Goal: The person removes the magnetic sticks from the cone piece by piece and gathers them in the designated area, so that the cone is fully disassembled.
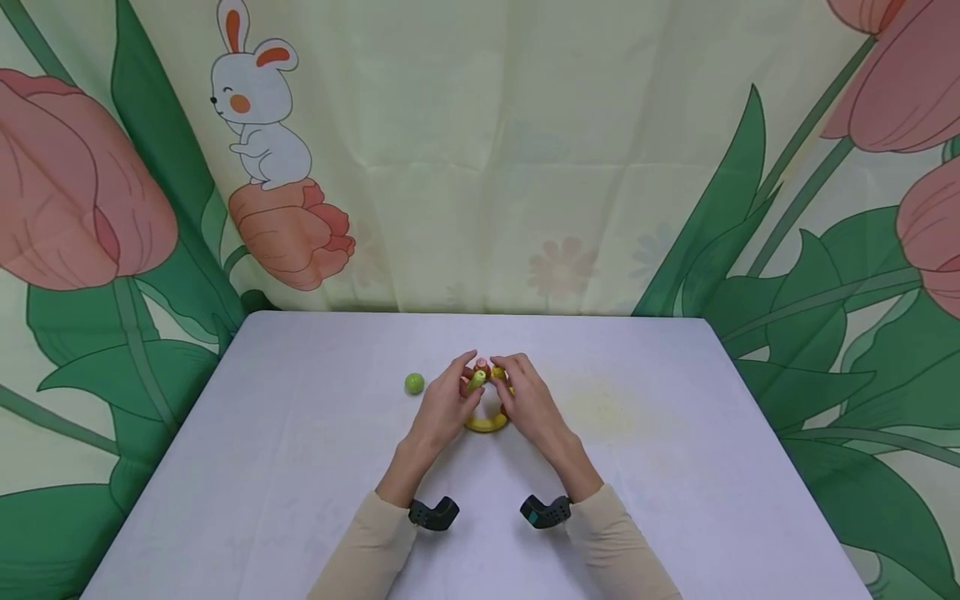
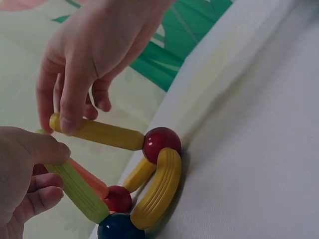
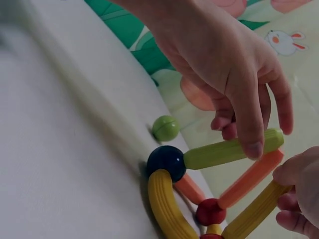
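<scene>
Two hands work above the table [image 1: 300, 450]: the left hand [image 1: 444, 402] has its fingers clamped on a green rod [image 3: 214, 153], the right hand [image 1: 528, 400] on a yellow rod [image 2: 102, 134]. Both wrist views show the blue ball [image 3: 166, 163] touching the green rod's lower end, hidden from the head view. The green ball [image 1: 414, 383], left of the hands, shows in the head and right wrist views only.

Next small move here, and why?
Probably ease the green stick and straight yellow stick closer at their tops: the left hand pinches one, the right hand the other, near ends carrying no ball, and the green ball sits apart on the table.
</scene>
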`<act>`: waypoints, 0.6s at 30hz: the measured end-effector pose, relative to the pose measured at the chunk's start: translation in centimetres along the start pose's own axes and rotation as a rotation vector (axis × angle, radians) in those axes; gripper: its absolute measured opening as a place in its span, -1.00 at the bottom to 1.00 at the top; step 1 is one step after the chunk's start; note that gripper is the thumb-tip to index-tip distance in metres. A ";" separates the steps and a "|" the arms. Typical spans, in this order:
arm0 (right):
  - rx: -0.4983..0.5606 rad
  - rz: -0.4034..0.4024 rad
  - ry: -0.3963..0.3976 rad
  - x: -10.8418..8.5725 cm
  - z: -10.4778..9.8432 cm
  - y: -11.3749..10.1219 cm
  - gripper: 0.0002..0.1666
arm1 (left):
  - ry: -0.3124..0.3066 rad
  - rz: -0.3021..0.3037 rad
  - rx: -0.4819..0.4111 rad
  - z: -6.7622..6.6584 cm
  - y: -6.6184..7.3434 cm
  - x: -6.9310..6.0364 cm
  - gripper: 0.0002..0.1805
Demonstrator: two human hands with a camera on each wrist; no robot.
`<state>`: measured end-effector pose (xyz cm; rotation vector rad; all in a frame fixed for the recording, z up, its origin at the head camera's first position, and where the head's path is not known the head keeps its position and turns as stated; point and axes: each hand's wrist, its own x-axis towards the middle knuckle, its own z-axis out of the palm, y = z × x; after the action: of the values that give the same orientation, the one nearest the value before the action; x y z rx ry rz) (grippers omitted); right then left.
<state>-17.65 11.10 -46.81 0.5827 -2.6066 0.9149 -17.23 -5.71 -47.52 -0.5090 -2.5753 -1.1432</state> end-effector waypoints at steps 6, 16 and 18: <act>0.011 -0.022 0.020 -0.4 -0.5 0.2 -0.61 | 0.037 0.019 -0.015 -0.5 -0.2 -0.7 -0.38; 0.049 0.022 0.016 -1.4 -1.7 0.9 -0.62 | 0.068 -0.018 -0.010 -1.7 -0.6 -2.3 -0.62; 0.046 0.024 0.019 -1.6 -1.9 1.0 -0.62 | 0.067 -0.025 -0.016 -2.1 -0.7 -2.6 -0.63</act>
<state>-16.43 13.48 -46.55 0.5538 -2.5871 0.9856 -14.99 -8.25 -47.64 -0.4359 -2.5241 -1.1694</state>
